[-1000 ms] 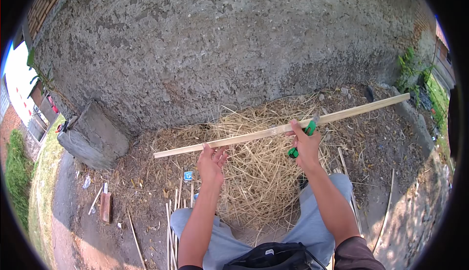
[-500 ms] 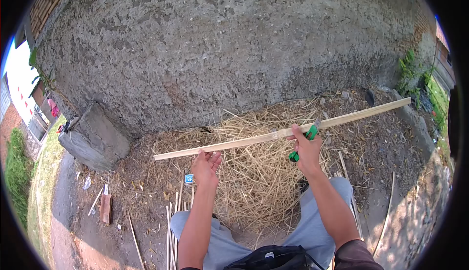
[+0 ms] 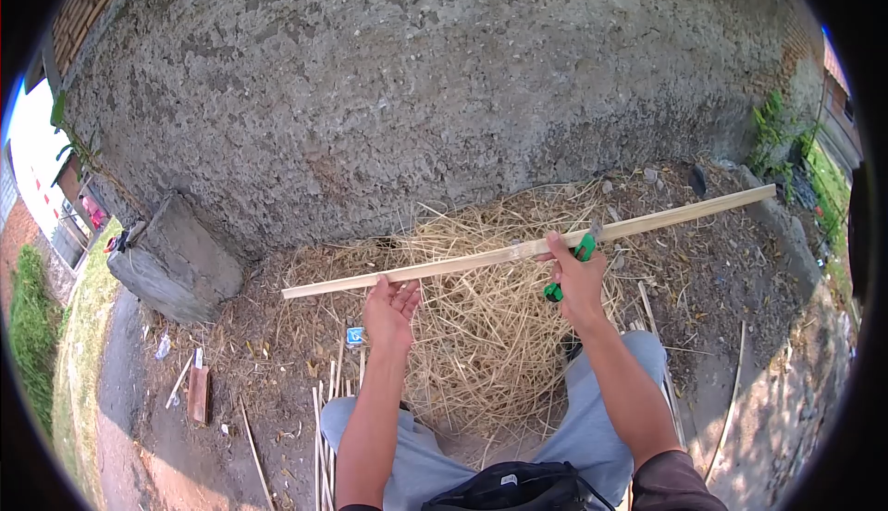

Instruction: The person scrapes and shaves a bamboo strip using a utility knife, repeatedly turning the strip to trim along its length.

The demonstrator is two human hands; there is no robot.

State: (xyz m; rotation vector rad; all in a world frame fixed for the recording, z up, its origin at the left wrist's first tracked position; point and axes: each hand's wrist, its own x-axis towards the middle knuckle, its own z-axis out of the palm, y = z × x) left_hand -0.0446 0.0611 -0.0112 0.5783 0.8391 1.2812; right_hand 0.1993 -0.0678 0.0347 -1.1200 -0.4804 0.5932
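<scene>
Our left hand (image 3: pixel 388 317) lightly pinches long, pale, flat wooden strip (image 3: pixel 462 263), other fingers loose; we judge light hold could let that end dip or twist. Strip spans in air above dry yellow straw heap (image 3: pixel 490 354). Our right hand (image 3: pixel 581 284) pinches strip too, curled around green-handled, metal-bladed utility knife (image 3: pixel 585 248); blade overlaps strip, contact unclear. Slip there could nick wood or our fingers. Against half second ago: strip's left end reaches slightly farther left; hands stay nearly put.
</scene>
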